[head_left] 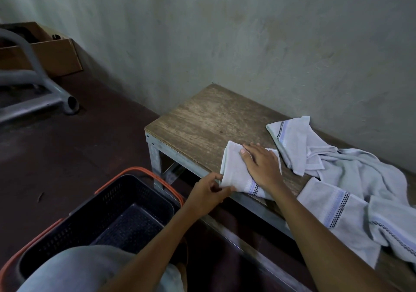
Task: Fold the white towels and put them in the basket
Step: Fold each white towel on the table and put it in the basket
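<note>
My right hand point(261, 165) lies flat, fingers straight, pressing on the folded white towel point(234, 174) at the near edge of the worn wooden counter point(202, 123). My left hand point(208, 190) pinches that towel's near corner between thumb and fingers. This one looks about folded and ready to lift. The dark plastic basket with orange handles point(90, 215) stands on the floor just to my left, and I see no towel in it. The heap of unfolded white towels point(360, 179) lies beside my right arm, so most of the job is left.
</note>
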The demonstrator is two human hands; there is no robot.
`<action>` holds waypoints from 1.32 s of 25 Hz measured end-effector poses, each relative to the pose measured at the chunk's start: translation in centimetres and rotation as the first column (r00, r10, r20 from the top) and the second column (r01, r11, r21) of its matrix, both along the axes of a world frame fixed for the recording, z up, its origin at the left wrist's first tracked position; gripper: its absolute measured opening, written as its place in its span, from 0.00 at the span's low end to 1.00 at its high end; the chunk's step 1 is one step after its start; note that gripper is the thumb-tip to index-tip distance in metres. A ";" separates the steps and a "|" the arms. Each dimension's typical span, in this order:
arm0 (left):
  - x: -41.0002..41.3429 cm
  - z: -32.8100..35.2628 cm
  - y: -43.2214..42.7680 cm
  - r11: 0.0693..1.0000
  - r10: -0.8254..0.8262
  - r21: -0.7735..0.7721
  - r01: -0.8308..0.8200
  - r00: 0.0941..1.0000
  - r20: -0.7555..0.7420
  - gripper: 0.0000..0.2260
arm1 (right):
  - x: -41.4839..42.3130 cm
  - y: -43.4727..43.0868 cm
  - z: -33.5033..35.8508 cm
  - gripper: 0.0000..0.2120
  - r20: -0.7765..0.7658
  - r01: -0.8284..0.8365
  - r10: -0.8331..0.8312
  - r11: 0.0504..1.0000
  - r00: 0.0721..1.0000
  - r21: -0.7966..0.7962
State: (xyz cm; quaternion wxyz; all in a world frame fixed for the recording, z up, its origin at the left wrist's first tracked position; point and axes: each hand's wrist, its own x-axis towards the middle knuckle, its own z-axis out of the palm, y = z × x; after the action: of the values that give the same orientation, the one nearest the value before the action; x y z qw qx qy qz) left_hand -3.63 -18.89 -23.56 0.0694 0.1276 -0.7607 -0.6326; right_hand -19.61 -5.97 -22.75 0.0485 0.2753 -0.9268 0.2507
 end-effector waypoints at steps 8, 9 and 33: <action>0.6 1.4 0.1 0.982 -0.129 0.146 0.116 0.988 0.080 0.13 | 0.6 0.0 0.4 0.21 -0.078 0.029 -0.023 0.997 0.997 0.066; 0.9 1.3 0.0 0.982 -0.136 0.143 0.122 0.986 0.092 0.13 | 0.6 -0.1 0.4 0.21 -0.084 0.038 -0.031 0.996 0.996 0.078; 0.3 1.0 4.1 0.935 0.181 0.299 -0.188 0.982 0.052 0.08 | 1.2 -1.7 4.2 0.26 0.188 -0.156 0.081 0.890 0.979 0.428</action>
State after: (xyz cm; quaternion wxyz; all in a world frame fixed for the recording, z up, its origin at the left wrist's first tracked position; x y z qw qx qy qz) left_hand -3.31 -14.77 -22.52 0.0989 0.2149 -0.6402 -0.7309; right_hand -18.37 -7.69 -18.55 -0.1072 0.3137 -0.9416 0.0589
